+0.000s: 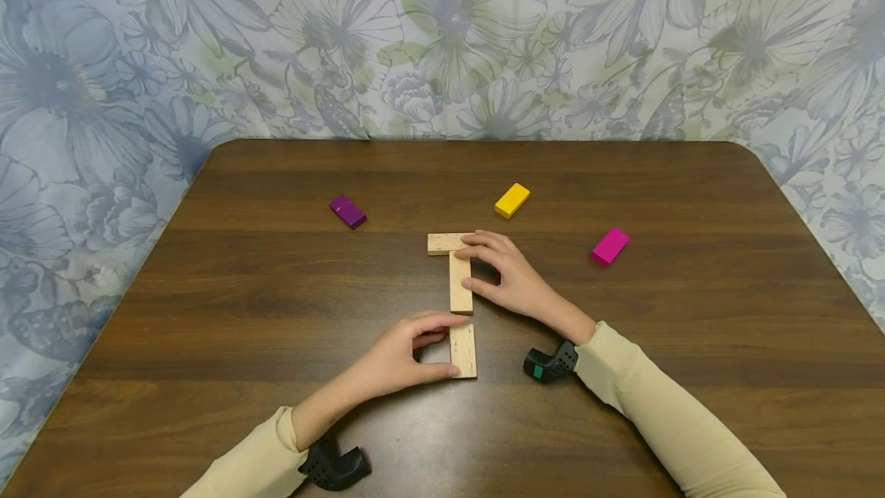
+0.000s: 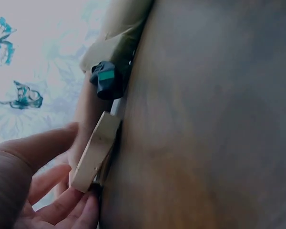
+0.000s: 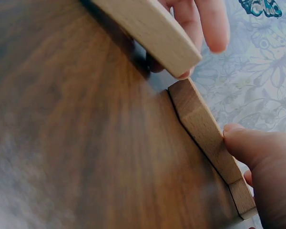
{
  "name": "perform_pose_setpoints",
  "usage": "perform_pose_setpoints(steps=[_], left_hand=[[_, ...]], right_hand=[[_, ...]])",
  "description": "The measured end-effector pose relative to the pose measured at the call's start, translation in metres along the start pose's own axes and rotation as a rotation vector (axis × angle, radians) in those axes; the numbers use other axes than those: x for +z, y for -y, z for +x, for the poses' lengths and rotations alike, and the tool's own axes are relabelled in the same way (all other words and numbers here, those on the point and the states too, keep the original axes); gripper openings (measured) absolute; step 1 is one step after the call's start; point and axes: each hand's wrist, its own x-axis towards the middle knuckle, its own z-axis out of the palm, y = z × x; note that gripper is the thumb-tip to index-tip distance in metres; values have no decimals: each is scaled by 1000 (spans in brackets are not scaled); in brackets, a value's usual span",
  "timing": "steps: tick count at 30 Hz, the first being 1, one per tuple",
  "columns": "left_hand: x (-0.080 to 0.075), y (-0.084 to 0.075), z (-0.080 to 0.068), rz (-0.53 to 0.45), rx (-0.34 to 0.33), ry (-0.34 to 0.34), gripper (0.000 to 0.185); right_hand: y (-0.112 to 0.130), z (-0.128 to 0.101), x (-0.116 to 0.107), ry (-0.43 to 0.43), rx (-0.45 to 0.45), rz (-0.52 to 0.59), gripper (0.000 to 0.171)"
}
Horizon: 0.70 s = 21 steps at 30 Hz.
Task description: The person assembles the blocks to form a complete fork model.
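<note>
A: Where are the wooden pieces?

B: Near the middle of the brown table (image 1: 276, 313) three plain wooden blocks lie almost in a T. The top block (image 1: 445, 243) lies crosswise, the middle block (image 1: 460, 283) runs lengthwise below it and touches it, and the near block (image 1: 464, 350) sits in line at 6 o'clock from the middle one, with a thin gap between them.

A: What is the left hand doing?

B: The left hand (image 1: 401, 356) has its thumb and fingers curled round the near block, pinching its left edge and near end. In the left wrist view the block (image 2: 94, 151) looks tilted up off the table on that side.

A: And the right hand?

B: The right hand (image 1: 508, 275) lies over the joint of the T, fingers loosely bent, fingertips on the top block and thumb against the middle block's right edge. It presses rather than lifts.

A: Anything else on the table?

B: A purple block (image 1: 347, 211) at 10 o'clock from the T, a yellow block (image 1: 512, 200) at 1 o'clock, and a pink block (image 1: 610, 246) at 3 o'clock, all well apart. A floral cloth (image 1: 442, 37) hangs behind.
</note>
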Motion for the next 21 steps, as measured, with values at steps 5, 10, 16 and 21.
perform_pose_setpoints(steps=[5, 10, 16, 21], left_hand=[[4, 7, -2, 318, 93, -37, 63], [7, 9, -4, 439, 139, -40, 62], [7, 12, -4, 443, 179, -65, 56], [6, 12, -4, 499, 145, -129, 71]], right_hand=[[0, 1, 0, -4, 2, 8, 40], [0, 0, 0, 4, -1, 6, 40], [-1, 0, 1, 6, -1, -1, 40], [-1, 1, 1, -1, 3, -1, 40]])
